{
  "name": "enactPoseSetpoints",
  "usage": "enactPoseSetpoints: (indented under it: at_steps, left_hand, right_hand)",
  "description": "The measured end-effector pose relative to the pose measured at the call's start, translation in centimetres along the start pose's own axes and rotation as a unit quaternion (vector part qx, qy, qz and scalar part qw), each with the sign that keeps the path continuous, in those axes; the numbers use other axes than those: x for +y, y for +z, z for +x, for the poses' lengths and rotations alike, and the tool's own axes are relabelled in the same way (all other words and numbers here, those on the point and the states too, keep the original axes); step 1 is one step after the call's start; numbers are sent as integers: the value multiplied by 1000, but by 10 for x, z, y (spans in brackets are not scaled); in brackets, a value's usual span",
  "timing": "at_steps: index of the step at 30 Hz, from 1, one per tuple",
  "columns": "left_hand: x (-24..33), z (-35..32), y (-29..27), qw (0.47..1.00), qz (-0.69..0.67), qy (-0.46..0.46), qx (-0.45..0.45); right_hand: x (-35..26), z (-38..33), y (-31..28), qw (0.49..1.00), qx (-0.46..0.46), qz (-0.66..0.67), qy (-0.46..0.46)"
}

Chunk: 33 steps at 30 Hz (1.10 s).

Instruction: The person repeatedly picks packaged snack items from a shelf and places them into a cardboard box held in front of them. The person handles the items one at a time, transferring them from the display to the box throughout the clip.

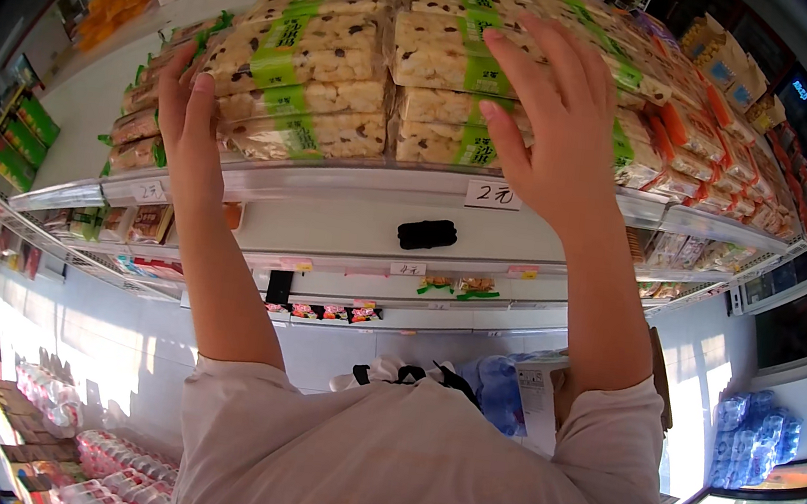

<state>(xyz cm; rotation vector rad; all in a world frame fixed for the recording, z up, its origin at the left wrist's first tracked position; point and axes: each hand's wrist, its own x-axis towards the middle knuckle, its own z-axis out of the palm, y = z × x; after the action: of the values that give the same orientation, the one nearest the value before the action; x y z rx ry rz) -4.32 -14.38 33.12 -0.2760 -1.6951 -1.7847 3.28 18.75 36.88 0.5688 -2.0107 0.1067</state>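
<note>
Clear-wrapped blocks of pale puffed snack cake dotted with dark raisins, each with a green label band, lie stacked on the top shelf. My left hand [189, 110] is at the left side of the left stack [332, 57], fingers stretched upward and thumb against or close to the wrapping. Over the right stack [447, 61] is my right hand [561, 120], its fingers spread in front of the packs. Whether those fingertips touch the wrapping I cannot tell. Neither hand holds a pack.
Below runs the shelf edge [332, 178] with a white price card [493, 195]. A black object [426, 235] lies on the shelf below. Orange-and-clear snack packs [699, 142] fill the right side. Blue-wrapped bottles [756, 436] stand on the floor at right, pink-capped bottle packs [120, 464] lower left.
</note>
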Motion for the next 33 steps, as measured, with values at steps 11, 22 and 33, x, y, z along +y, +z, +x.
enactPoseSetpoints:
  at_steps: [11, 22, 33]
  left_hand:
    - [-7, -6, -3, 999, 20, 7, -30]
    - [-23, 18, -12, 987, -25, 75, -142]
    - [-28, 20, -16, 982, -30, 137, -124]
  right_hand:
    - [12, -24, 3, 981, 25, 122, 149]
    - [17, -31, 12, 979, 53, 146, 131]
    - [19, -37, 14, 978, 43, 158, 126]
